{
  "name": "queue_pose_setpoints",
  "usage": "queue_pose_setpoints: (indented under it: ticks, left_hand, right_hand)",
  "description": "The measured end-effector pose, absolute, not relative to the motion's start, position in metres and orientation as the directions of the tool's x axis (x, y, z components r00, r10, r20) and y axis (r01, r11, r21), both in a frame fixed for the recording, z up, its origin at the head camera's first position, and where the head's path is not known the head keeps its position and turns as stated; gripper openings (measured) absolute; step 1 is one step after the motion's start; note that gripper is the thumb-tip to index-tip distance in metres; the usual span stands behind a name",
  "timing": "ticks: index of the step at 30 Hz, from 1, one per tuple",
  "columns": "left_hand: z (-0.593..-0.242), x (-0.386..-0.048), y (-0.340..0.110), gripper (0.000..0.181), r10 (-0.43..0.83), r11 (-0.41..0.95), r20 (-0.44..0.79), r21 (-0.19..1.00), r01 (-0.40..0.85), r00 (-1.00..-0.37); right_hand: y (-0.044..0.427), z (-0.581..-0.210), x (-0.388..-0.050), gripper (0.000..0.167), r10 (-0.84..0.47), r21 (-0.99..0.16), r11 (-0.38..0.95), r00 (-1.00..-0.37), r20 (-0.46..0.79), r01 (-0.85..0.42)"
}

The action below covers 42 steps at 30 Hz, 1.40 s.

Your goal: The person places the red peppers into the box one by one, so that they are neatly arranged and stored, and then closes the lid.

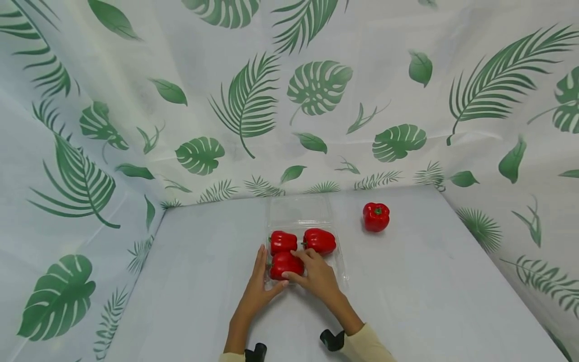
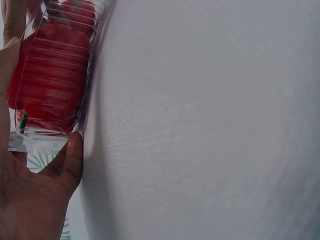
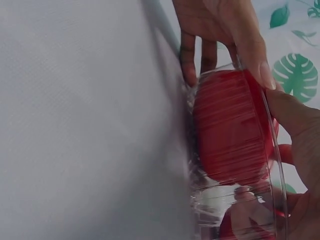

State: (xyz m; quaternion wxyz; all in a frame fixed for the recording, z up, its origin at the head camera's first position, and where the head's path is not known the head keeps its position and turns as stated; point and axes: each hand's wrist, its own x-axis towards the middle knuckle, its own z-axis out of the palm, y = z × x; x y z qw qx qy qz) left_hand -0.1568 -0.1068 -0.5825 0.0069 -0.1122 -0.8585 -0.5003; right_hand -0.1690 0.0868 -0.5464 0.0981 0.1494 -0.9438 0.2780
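Note:
A clear plastic clamshell box (image 1: 338, 264) lies on the table with its lid folded back, holding three red bell peppers. My right hand (image 1: 320, 277) reaches into it and grips the front-left bell pepper (image 1: 281, 266) between thumb and fingers. Behind that one sits another bell pepper (image 1: 283, 241), and a third bell pepper (image 1: 319, 240) lies at the back right of the box. Along the box's left side, my left hand (image 1: 256, 296) rests with straight fingers, its thumb spread toward the front edge. Through the ribbed plastic wall, the wrist views show a red pepper (image 2: 55, 75).
One more red bell pepper (image 1: 376, 218) stands on the white table (image 1: 407, 291), to the right of the box. The open clear lid (image 1: 298, 208) extends toward the back. A leaf-printed cloth (image 1: 325, 151) encloses the table's back and sides.

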Motion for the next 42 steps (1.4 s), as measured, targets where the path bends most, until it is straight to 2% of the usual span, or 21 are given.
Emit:
queue_pose_setpoints:
  ticks: [5, 10, 13, 18, 29, 34, 42]
  left_hand:
    - [-0.583, -0.154, -0.106, 0.103, 0.186, 0.476, 0.109, 0.86, 0.186, -0.976]
    - [-0.583, -0.153, -0.105, 0.103, 0.189, 0.465, 0.117, 0.864, 0.194, -0.975]
    - [-0.583, -0.155, -0.104, 0.102, 0.193, 0.462, 0.126, 0.863, 0.204, -0.973]
    - [-0.582, -0.156, -0.105, 0.102, 0.191, 0.467, 0.129, 0.86, 0.205, -0.973]
    - [-0.582, -0.156, -0.106, 0.102, 0.178, 0.465, 0.123, 0.864, 0.193, -0.976]
    - [-0.581, -0.158, -0.106, 0.102, 0.171, 0.459, 0.128, 0.867, 0.194, -0.977]
    - [-0.584, -0.159, -0.106, 0.101, 0.176, 0.453, 0.143, 0.867, 0.209, -0.974]
  right_hand:
    - [0.086, -0.55, -0.167, 0.065, -0.239, -0.486, 0.804, -0.934, 0.266, -0.344]
    - [0.089, -0.558, -0.166, 0.067, -0.255, -0.425, 0.813, -0.9, 0.352, -0.397]
    - [0.09, -0.56, -0.165, 0.063, -0.253, -0.426, 0.798, -0.879, 0.404, -0.426]
    - [0.091, -0.556, -0.166, 0.056, -0.255, -0.45, 0.774, -0.87, 0.423, -0.446]
    - [0.089, -0.556, -0.168, 0.056, -0.266, -0.418, 0.786, -0.859, 0.437, -0.456]
    - [0.088, -0.551, -0.167, 0.055, -0.256, -0.449, 0.775, -0.871, 0.419, -0.444]
    - [0.098, -0.534, -0.168, 0.046, -0.175, -0.572, 0.708, -0.888, 0.425, -0.413]
